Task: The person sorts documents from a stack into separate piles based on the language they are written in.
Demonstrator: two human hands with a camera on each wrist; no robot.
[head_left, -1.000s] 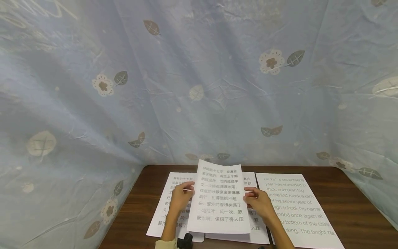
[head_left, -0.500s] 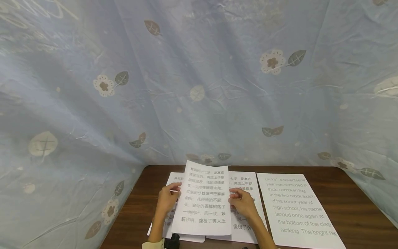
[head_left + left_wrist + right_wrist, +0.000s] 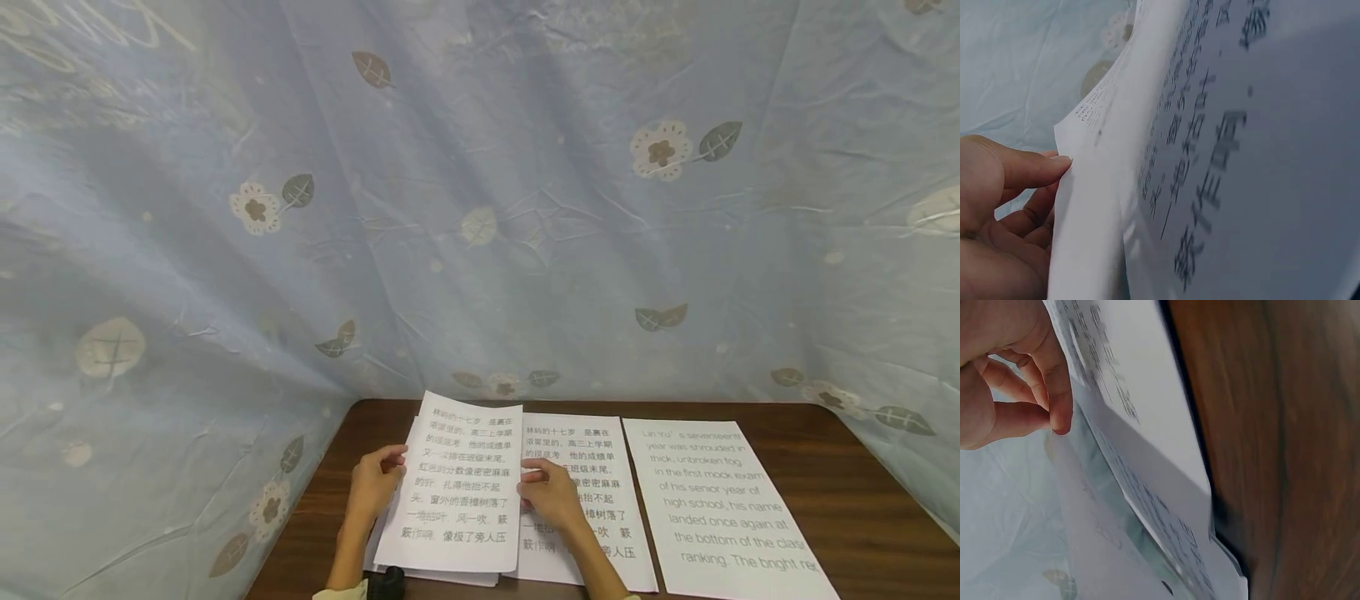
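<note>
Fingers (image 3: 1058, 390) pinch opposite edges of a printed sheet (image 3: 459, 505), left hand (image 3: 373, 482) facing right hand (image 3: 552, 495).

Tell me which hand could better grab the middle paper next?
Probably the right hand: it hangs over the middle paper. The left hand is farther off, at the left edge of the lifted sheet. Both pinch that sheet, so the right may need to let go first.

the raised sheet (image 3: 461, 492) blocks the way down to the page beneath it (image 3: 450, 575); the right hand (image 3: 551, 496) bars part of the middle page (image 3: 600, 467). a hand could pass over the english page (image 3: 720, 500), back to the curtain (image 3: 525, 292).
</note>
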